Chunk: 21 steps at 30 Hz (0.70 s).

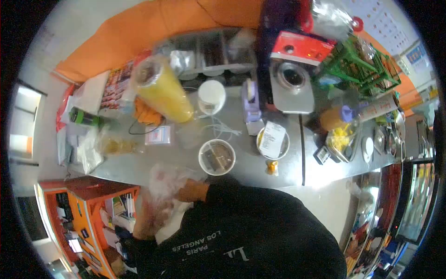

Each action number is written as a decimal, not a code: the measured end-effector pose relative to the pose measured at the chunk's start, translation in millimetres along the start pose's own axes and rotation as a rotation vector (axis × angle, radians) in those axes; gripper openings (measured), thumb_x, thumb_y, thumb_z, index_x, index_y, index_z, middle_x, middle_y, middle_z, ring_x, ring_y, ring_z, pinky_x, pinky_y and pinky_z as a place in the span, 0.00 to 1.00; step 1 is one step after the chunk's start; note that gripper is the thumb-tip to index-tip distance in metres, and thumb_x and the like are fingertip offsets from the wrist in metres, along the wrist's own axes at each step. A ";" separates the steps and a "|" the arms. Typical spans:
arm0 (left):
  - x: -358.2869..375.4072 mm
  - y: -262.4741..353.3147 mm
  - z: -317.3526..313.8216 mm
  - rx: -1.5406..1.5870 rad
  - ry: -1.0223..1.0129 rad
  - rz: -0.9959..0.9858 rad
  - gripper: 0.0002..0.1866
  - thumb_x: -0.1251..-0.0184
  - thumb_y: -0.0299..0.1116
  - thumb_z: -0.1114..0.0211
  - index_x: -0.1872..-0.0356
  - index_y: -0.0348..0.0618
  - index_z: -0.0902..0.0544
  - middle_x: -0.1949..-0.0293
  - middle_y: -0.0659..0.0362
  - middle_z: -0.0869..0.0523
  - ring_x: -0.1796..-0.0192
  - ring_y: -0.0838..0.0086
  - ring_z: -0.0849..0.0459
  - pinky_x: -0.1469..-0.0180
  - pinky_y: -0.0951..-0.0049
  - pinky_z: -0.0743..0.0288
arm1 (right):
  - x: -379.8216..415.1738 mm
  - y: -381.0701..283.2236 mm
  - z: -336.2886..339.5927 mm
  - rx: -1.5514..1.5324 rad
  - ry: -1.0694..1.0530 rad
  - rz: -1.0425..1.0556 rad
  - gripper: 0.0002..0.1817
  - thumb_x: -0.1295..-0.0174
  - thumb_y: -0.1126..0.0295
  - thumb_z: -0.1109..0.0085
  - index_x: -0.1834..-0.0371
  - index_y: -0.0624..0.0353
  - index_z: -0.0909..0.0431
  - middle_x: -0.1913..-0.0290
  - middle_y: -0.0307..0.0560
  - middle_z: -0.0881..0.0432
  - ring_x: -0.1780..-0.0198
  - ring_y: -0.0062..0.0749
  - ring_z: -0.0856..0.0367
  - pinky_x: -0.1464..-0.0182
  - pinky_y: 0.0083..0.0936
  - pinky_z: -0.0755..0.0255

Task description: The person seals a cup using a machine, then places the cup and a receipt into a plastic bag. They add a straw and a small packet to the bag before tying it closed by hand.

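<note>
Just off the table's near edge, at the left, my two hands come together around a thin, crumpled sheet of clear plastic [168, 179], blurred by motion. My left hand [151, 215] is lower, with its fingers closed at the plastic. My right hand [188, 189] reaches across from the right and grips it from above. Whether it is a bag or a glove I cannot tell. On the table near my right forearm stands a round white bowl [217, 157] with a clear bag of brown contents in it. Another bowl [284, 149] has a printed receipt [272, 139] over it.
Behind the bowls are a large yellow roll of wrap [165, 90], a white lidded tub [212, 97] and a purple tape dispenser [251, 102]. A metal-topped scale [291, 95] and a green crate [355, 67] stand at the right. An orange shelf unit [86, 218] is at the lower left.
</note>
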State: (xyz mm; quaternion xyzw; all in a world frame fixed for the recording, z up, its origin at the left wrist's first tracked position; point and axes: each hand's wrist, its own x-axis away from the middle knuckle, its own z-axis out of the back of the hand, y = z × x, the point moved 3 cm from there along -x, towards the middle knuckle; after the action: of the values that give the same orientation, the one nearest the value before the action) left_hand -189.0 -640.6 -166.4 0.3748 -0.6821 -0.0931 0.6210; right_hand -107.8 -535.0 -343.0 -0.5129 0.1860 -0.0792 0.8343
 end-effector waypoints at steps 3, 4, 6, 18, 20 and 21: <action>18.5 5.0 19.8 -0.716 0.010 -0.083 0.14 0.25 0.41 0.46 0.46 0.47 0.22 0.63 0.63 0.21 0.72 0.79 0.25 0.72 0.75 0.29 | 8.8 -42.1 45.0 0.253 -0.210 -0.191 0.37 0.38 0.50 0.41 0.32 0.63 0.36 0.54 0.58 0.17 0.50 0.58 0.19 0.37 0.52 0.35; 20.5 1.5 38.6 -0.970 0.088 -0.158 0.13 0.25 0.39 0.46 0.48 0.46 0.22 0.62 0.62 0.20 0.71 0.78 0.24 0.70 0.74 0.27 | 11.9 -56.3 58.5 0.335 -0.285 -0.251 0.40 0.38 0.47 0.41 0.30 0.63 0.37 0.54 0.57 0.17 0.51 0.58 0.19 0.36 0.53 0.36; -1.3 -36.4 112.4 -1.041 0.356 -0.321 0.11 0.27 0.36 0.46 0.52 0.43 0.21 0.62 0.61 0.19 0.70 0.75 0.23 0.66 0.72 0.26 | 21.4 -67.5 68.8 0.397 -0.334 -0.295 0.46 0.41 0.41 0.40 0.27 0.63 0.40 0.55 0.58 0.16 0.51 0.58 0.19 0.35 0.54 0.37; -45.2 -66.2 121.7 -0.111 0.562 -0.389 0.10 0.32 0.34 0.41 0.52 0.46 0.23 0.68 0.63 0.19 0.72 0.73 0.23 0.74 0.79 0.30 | 56.6 -30.1 46.7 0.422 0.166 -0.164 0.42 0.51 0.47 0.32 0.34 0.59 0.30 0.56 0.59 0.16 0.50 0.54 0.17 0.50 0.51 0.25; -54.5 -57.3 122.1 -0.456 0.616 -0.385 0.15 0.34 0.36 0.40 0.48 0.47 0.24 0.63 0.58 0.18 0.66 0.68 0.22 0.68 0.73 0.28 | 47.1 -17.5 47.9 0.414 -0.094 -0.282 0.36 0.49 0.52 0.33 0.38 0.59 0.27 0.57 0.60 0.17 0.50 0.52 0.17 0.52 0.49 0.24; -63.1 -64.2 137.1 -0.575 0.646 -0.353 0.17 0.34 0.37 0.39 0.46 0.47 0.24 0.60 0.55 0.18 0.64 0.65 0.21 0.66 0.70 0.27 | 43.6 -13.6 48.1 0.407 -0.217 -0.336 0.33 0.48 0.55 0.34 0.39 0.59 0.26 0.57 0.60 0.17 0.50 0.51 0.17 0.53 0.48 0.24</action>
State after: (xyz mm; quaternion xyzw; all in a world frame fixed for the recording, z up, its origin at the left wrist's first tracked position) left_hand -292.6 -692.4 -282.4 0.3078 -0.3259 -0.2612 0.8549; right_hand -48.2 -515.6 -321.4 -0.3638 -0.0117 -0.1968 0.9104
